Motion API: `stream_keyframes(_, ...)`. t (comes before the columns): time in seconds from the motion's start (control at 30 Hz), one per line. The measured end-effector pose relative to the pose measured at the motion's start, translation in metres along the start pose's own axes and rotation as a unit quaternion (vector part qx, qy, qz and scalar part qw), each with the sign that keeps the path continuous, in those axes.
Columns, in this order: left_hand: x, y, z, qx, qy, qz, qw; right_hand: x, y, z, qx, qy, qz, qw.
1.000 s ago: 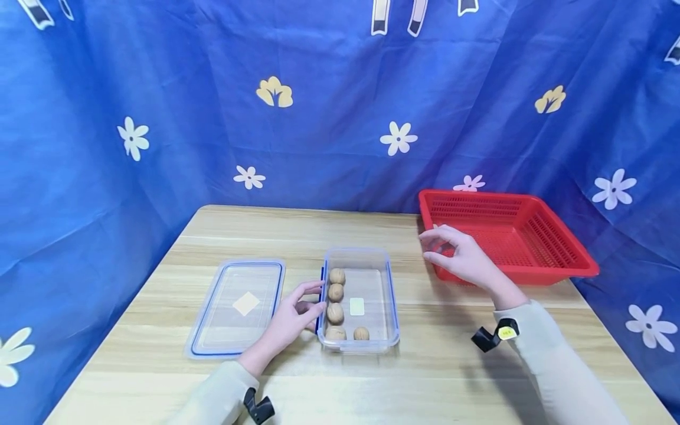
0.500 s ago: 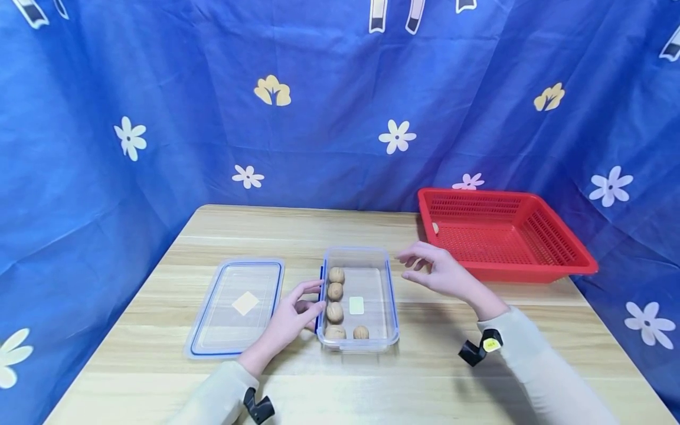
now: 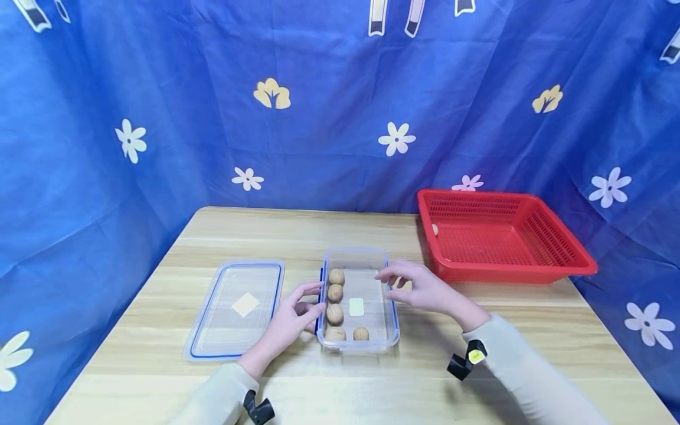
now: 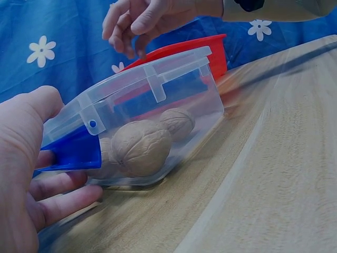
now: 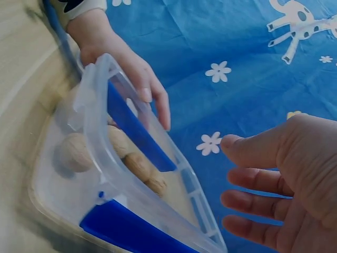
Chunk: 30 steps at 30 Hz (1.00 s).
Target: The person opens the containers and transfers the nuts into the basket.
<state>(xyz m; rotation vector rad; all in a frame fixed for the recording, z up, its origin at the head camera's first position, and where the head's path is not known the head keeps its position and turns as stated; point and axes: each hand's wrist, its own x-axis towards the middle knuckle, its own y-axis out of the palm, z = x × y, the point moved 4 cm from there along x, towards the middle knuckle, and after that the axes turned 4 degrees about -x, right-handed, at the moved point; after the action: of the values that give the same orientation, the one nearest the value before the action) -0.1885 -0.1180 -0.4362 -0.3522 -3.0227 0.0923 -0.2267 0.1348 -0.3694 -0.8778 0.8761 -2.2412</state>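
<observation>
A clear plastic box with blue latches stands on the table, its top off. Inside, several walnuts line the left wall, and another walnut sits in the near part. My left hand rests against the box's left side, thumb and fingers spread at the rim and around the blue latch. My right hand hovers over the box's right rim, fingers loosely bent. Nothing shows between its thumb and fingers in the right wrist view, where the hand is beside the box.
The box's lid, with a blue seal, lies flat on the table to the left. At the back right is a red plastic basket with a walnut by its left wall. A blue curtain hangs behind the table.
My right hand has moved from the red basket leftward and nearer to me, over the box's right rim. My left hand and the walnuts in the box have stayed put.
</observation>
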Motion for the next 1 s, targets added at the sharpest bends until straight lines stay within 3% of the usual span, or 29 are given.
stream_keyframes(0.27, -0.003, 0.001, -0.001, -0.007, -0.005, -0.001, 1.0000, 0.004, 0.018, -0.001, -0.003, -0.016, 0.029, 0.9995)
stream_keyframes(0.67, -0.001, 0.000, 0.003, 0.000, 0.001, 0.002, 1.0000, 0.011, 0.037, 0.000, -0.021, 0.006, 0.101, 0.9946)
stream_keyframes(1.0, 0.000, 0.000, 0.004, 0.007, -0.002, 0.002, 1.0000, 0.013, 0.053, 0.001, -0.052, -0.008, 0.199, 0.9786)
